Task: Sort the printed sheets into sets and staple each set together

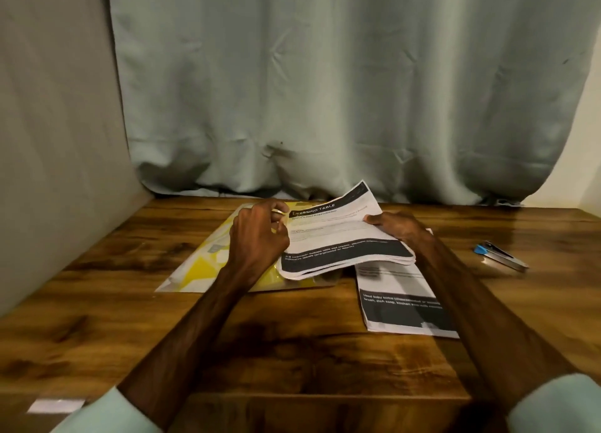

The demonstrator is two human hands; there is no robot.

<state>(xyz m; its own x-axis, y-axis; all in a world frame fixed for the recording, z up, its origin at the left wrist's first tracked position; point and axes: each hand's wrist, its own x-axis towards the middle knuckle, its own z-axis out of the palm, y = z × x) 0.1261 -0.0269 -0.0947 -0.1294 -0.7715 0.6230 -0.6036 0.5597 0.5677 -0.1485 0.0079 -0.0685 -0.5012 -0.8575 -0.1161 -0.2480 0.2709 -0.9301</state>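
Broadly, a pale curtain point(325, 91) hangs behind a wooden table point(292, 351), and all the work sits toward the table's far side. A yellow plastic folder point(208, 263) lies flat there, left of centre. Whether any sheets are inside it cannot be told, since its near right corner is covered.

Over that corner both hands hold up a thick stack of printed sheets point(341, 240), its top page headed in a dark band. A second pile of sheets point(396, 299) lies flat on the table, just under and nearer than the raised stack.

The left hand point(260, 234) has its fingers curled in at the stack's left edge, seemingly pinching pages there. The right hand point(396, 227) grips the right edge with the thumb on top; its other fingers are hidden beneath.

A blue and silver stapler point(500, 255) rests well apart on the right, untouched.

Sorting looks to be the step in hand. The next move likely calls for peeling off matching pages and squaring their edges before reaching for the stapler.
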